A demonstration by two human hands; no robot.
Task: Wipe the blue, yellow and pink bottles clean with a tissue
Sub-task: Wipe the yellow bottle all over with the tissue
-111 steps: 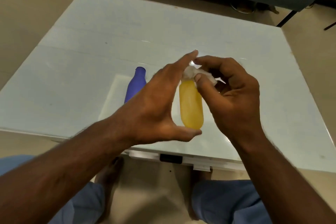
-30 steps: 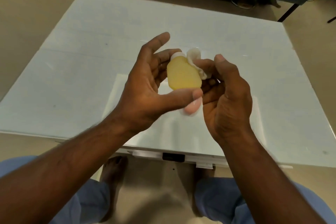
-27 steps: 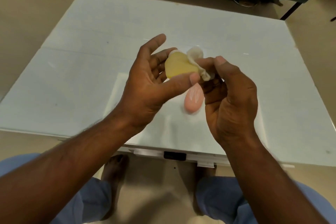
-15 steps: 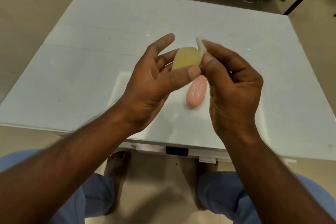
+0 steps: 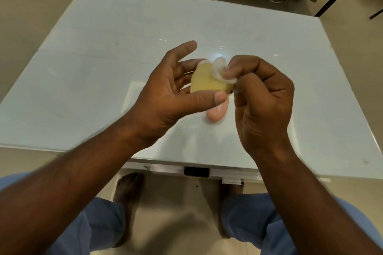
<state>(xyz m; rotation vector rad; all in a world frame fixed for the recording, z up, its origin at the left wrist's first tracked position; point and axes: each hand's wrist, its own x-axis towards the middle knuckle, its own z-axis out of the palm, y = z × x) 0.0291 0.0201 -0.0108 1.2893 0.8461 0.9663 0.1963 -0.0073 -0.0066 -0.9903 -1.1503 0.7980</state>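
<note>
My left hand (image 5: pixel 165 97) holds the yellow bottle (image 5: pixel 204 79) above the table, thumb across its lower side and fingers behind it. My right hand (image 5: pixel 263 99) pinches a crumpled white tissue (image 5: pixel 220 70) and presses it against the bottle's upper right side. The pink bottle (image 5: pixel 217 112) lies on the table just below the yellow one, partly hidden by my left thumb. The blue bottle is out of sight, hidden behind my left hand or arm.
The white glossy table (image 5: pixel 103 58) fills the middle of the view, its near edge close to my knees. A dark bench with black legs (image 5: pixel 323 8) stands beyond the far edge. My bare feet are on the beige floor below.
The yellow bottle has been turned from upright to tilted in my left hand. My right hand has kept rubbing the tissue over it, now at its upper right side. The pink bottle has come into view.
</note>
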